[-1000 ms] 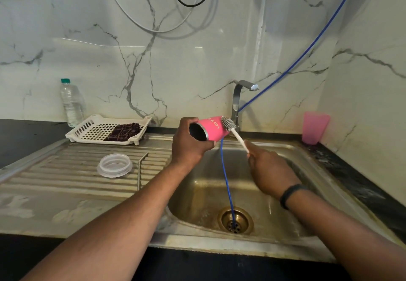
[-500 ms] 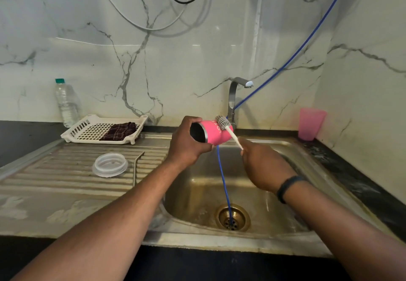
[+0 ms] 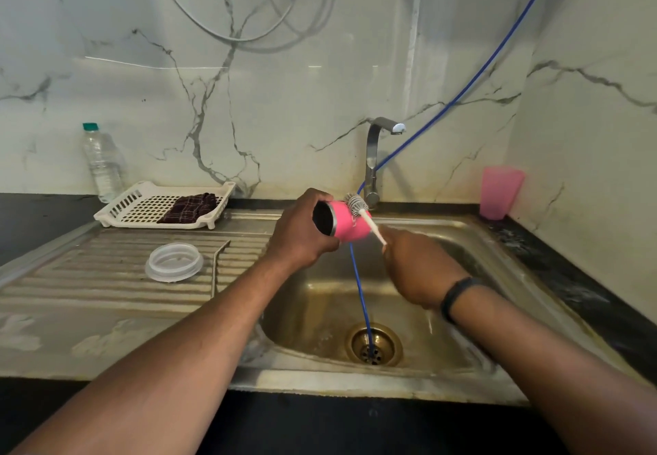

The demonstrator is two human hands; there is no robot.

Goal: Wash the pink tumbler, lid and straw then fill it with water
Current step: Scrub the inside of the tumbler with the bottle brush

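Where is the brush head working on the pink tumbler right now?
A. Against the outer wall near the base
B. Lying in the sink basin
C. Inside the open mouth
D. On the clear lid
A: the brush head presses the pink tumbler's outside, away from its open mouth.

both forearms reach forward; left hand (image 3: pixel 302 237) curls around the pink tumbler (image 3: pixel 350 223), right hand (image 3: pixel 416 269) (wristband on) pinches a brush handle (image 3: pixel 373 228)
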